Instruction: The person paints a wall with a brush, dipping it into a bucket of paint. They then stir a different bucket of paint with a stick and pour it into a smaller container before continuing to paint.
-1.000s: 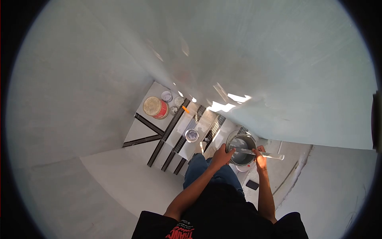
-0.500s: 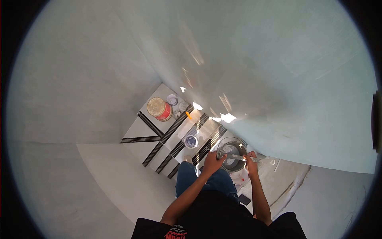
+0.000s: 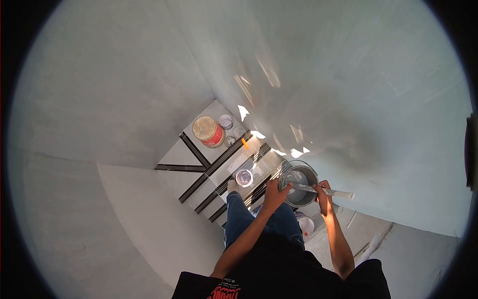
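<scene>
Below, the left hand [image 3: 274, 194] grips the rim of the round grey metal paint bucket [image 3: 298, 183]; the right hand [image 3: 322, 195] grasps a pale stick [image 3: 323, 190] across it. Stirring likely calls for a steadied rim.

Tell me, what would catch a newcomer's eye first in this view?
Likely the grey bucket at centre, its rim gripped by the left hand while the right hand holds a pale stick that reaches into it. Next, the red can far below on the tiled floor with black stripes, and the pale walls all around.
</scene>
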A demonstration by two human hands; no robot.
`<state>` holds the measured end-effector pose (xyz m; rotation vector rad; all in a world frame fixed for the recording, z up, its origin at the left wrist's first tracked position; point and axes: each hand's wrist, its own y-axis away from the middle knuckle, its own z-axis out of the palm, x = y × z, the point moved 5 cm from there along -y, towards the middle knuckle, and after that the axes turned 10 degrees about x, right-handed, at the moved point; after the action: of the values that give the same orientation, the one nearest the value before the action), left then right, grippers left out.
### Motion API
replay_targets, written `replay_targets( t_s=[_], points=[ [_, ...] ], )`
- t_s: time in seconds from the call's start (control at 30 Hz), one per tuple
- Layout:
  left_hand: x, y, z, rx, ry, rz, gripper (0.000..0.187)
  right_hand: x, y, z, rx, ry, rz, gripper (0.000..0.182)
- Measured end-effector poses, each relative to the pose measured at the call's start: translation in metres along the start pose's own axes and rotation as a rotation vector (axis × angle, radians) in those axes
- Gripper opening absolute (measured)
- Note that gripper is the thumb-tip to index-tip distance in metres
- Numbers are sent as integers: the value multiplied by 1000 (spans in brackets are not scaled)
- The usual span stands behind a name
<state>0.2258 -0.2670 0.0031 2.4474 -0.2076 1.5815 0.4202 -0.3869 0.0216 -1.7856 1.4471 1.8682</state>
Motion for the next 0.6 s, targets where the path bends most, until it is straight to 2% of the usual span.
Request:
replay_targets(
  t_s=[0.13, 0.33, 0.43, 0.6],
  points=[
    [-6, 2, 13, 3, 43, -34, 47, 11, -8, -4, 79, -41, 31, 17],
    [0, -2, 10, 29, 49, 28, 46, 17, -14, 0, 55, -62, 52, 17],
    [-26, -13, 14, 7, -47, 50, 45, 24, -19, 10, 54, -61, 44, 16],
    [-70, -37, -4, 29, -102, -47, 47, 57, -36, 45, 83, 43, -65, 17]
  ],
)
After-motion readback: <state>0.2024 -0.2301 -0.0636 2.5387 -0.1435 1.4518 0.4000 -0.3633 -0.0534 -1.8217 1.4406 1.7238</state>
